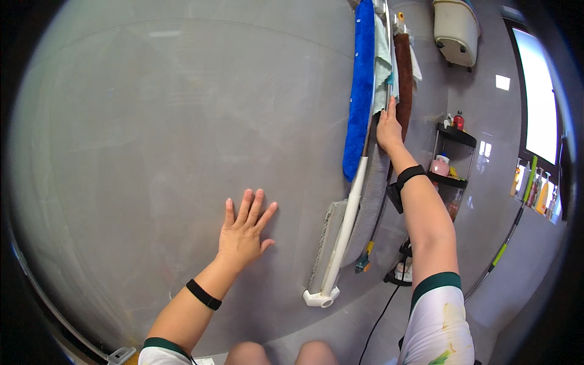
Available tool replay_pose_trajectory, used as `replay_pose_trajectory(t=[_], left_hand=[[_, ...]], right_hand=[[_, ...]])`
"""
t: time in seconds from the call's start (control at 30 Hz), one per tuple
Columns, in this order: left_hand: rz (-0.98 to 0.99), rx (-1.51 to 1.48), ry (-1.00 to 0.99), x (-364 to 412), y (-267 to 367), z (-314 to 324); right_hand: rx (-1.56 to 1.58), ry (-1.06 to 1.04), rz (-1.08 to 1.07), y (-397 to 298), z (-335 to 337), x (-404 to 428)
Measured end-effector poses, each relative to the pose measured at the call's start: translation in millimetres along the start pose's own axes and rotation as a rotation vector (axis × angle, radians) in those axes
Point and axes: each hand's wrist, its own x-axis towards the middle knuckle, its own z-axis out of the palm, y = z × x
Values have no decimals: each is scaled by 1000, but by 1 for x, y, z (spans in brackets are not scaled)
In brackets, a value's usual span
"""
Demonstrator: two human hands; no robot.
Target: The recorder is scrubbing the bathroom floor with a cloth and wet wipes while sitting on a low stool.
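Observation:
My left hand [242,237] lies with fingers spread against the grey tiled wall [182,114], holding nothing. Further right, my right hand [390,130] reaches up among the things hanging on the wall, its fingers at a thin metal pole [389,93]; whether it grips the pole is unclear. Just left of it hang a blue cloth [360,91] and a white-handled flat mop [349,223] with a grey pad. Pale green cloths [382,59] hang above the fingertips, and a brown towel [403,82] hangs to their right. A grey pad [372,200] hangs below the hand.
A black corner shelf [456,135] with bottles stands right. Beyond it are a window [536,96], several pump bottles on a ledge [531,207] and a green-and-black pole [514,226]. A white bin [456,32] is at upper right. A black cable [378,319] runs across the floor.

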Motion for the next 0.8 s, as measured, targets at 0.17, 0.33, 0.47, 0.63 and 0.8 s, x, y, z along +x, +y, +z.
replay_pose_trajectory(t=[0.17, 0.33, 0.47, 0.63, 0.8], left_hand=[[5, -56, -32, -1, 4, -5], [-10, -86, 34, -8, 2, -9], [10, -103, 66, -3, 4, -10], [14, 12, 197, -15, -6, 2], [0, 32, -244, -41, -6, -7]], right_hand=[[-19, -40, -18, 23, 32, 17], [-82, -111, -16, 26, 29, 12], [-380, -90, -61, 52, 9, 32], [-359, -151, -249, 10, -27, -55], [-259, -236, -443, 84, -98, -193]])
